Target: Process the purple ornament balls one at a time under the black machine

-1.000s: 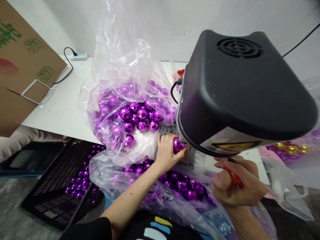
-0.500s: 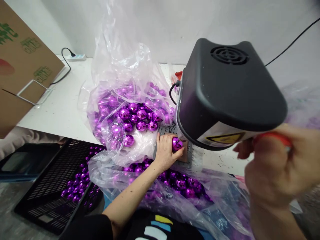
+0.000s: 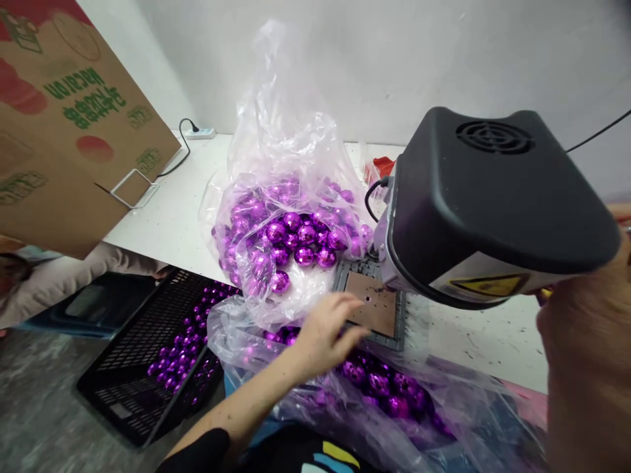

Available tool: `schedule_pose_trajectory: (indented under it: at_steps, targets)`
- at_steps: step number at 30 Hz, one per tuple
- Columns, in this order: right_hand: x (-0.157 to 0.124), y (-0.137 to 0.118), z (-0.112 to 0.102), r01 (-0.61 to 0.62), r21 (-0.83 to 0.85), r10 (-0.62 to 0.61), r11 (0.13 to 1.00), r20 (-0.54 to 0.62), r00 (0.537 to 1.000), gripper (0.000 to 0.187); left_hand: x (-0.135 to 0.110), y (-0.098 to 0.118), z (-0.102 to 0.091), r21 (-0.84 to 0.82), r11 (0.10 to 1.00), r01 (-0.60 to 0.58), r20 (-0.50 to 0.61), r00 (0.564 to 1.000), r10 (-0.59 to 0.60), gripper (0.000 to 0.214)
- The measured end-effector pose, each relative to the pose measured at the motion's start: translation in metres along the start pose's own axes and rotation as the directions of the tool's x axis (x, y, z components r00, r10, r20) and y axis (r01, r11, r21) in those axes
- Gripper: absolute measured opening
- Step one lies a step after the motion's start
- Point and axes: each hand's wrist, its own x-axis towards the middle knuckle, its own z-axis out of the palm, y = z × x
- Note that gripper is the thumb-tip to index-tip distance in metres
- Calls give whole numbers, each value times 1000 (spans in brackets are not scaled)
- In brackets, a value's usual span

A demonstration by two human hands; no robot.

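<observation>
My left hand (image 3: 325,335) is over the lower clear plastic bag (image 3: 231,328), fingers apart, with nothing in it. Just beyond its fingertips lies a brown pad (image 3: 374,305) with a small hole, on a dark metal base plate (image 3: 399,328). Shiny purple faceted balls (image 3: 379,384) fill the lower bag. Above the plate stands a black machine head (image 3: 497,190) with a round vent and a yellow warning label. My right hand (image 3: 582,328) is blurred at the machine's right side. Its fingers and whatever they hold are hidden.
Another clear bag (image 3: 290,131) of purple balls (image 3: 304,256) lies open on the white table (image 3: 192,223). A black crate (image 3: 113,381) with small purple balls sits lower left. A cardboard box (image 3: 89,151) leans left, near a power strip (image 3: 201,133). Someone's trousered leg (image 3: 98,276) shows behind the crate.
My left hand has let go of the purple ball and drawn back from the pad toward me, its fingers opening. The view has shifted; the red handle in my right hand no longer shows.
</observation>
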Motion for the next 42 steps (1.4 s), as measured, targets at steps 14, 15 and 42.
schedule_pose_trajectory:
  at_steps: [14,15,42]
  targets:
    - [12,-11,-1,68,-116,-61,991,64,996,41,65,-50,-42,-101,965,242,-172,951,-256,44]
    - [12,-12,-1,75,-116,-68,990,65,996,40,59,-40,-45,-322,908,268,-143,934,-327,45]
    - [10,-19,-1,23,-7,-21,1000,135,991,48,31,-34,52,-195,957,214,-114,964,-239,44]
